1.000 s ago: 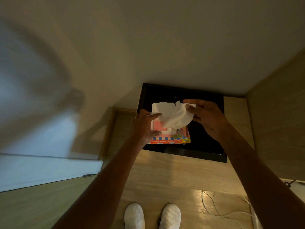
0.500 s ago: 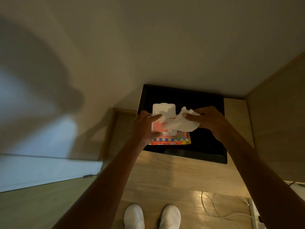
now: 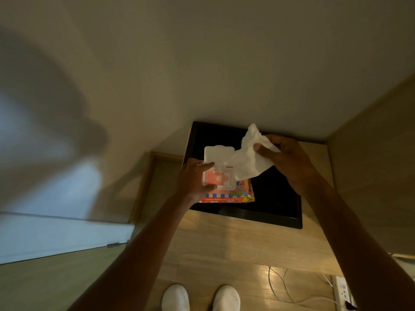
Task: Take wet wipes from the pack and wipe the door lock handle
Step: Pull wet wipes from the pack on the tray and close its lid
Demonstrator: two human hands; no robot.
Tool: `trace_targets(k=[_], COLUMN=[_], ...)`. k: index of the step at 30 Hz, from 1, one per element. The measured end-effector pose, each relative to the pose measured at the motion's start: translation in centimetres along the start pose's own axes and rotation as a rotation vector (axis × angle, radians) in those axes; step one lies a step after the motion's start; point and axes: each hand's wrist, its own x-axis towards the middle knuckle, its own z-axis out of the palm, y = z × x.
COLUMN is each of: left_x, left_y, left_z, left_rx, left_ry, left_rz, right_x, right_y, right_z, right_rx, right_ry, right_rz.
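A pink and orange wet wipes pack (image 3: 233,194) lies on a black surface, its white flip lid (image 3: 219,153) standing open. My left hand (image 3: 194,179) grips the pack's left side, thumb across the lid frame. My right hand (image 3: 284,159) pinches a white wet wipe (image 3: 249,162) and holds it up and to the right of the pack; the wipe's lower end hangs over the pack's opening. No door lock handle is in view.
The pack rests on a black panel (image 3: 278,207) set in a wooden counter (image 3: 235,239) against a plain wall. A wooden side panel (image 3: 377,176) rises at the right. White cables (image 3: 283,286) and a power strip (image 3: 341,290) lie on the floor near my white slippers (image 3: 199,298).
My right hand has pulled the wipe up and to the right, away from the pack's opening. My left hand keeps holding the pack in place.
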Motion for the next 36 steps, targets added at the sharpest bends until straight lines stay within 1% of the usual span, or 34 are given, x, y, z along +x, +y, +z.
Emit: trace_targets(k=[3, 5, 7, 11, 14, 17, 21, 29, 33, 36], left_x=[0.1, 0.1, 0.1, 0.3, 0.4, 0.3, 0.2, 0.1, 0.0, -0.4], left_y=[0.6, 1.5, 2.9, 5.0, 5.4, 5.2, 4.9, 5.5, 5.7, 5.9], left_z=[-0.7, -1.6, -2.8, -4.2, -3.8, -2.8, -2.0, -2.1, -2.0, -2.2], left_rx=[-0.146, -0.359, -0.544, -0.725, -0.704, -0.618, -0.619, -0.592, -0.563, -0.555], left_ry=[0.104, 0.139, 0.080, -0.128, -0.121, -0.040, 0.047, 0.021, 0.073, 0.091], left_rz=[0.033, 0.012, 0.006, 0.020, 0.070, 0.116, 0.131, 0.108, 0.101, 0.078], right_x=[-0.2, -0.3, -0.4, -0.4, -0.4, -0.5, -0.4, -0.5, -0.5, -0.3], right_y=[0.4, 0.7, 0.9, 1.2, 1.4, 1.5, 1.8, 2.0, 2.1, 2.0], right_z=[0.3, 0.4, 0.5, 0.6, 0.6, 0.5, 0.4, 0.8, 1.1, 1.0], right_rx=[0.033, 0.049, 0.072, 0.106, 0.128, 0.152, 0.182, 0.253, 0.267, 0.222], right_ry=[0.004, -0.005, -0.023, -0.058, -0.093, -0.138, -0.159, -0.224, -0.205, -0.172], right_rz=[0.016, 0.024, 0.024, 0.019, 0.030, 0.040, 0.056, 0.122, 0.155, 0.148])
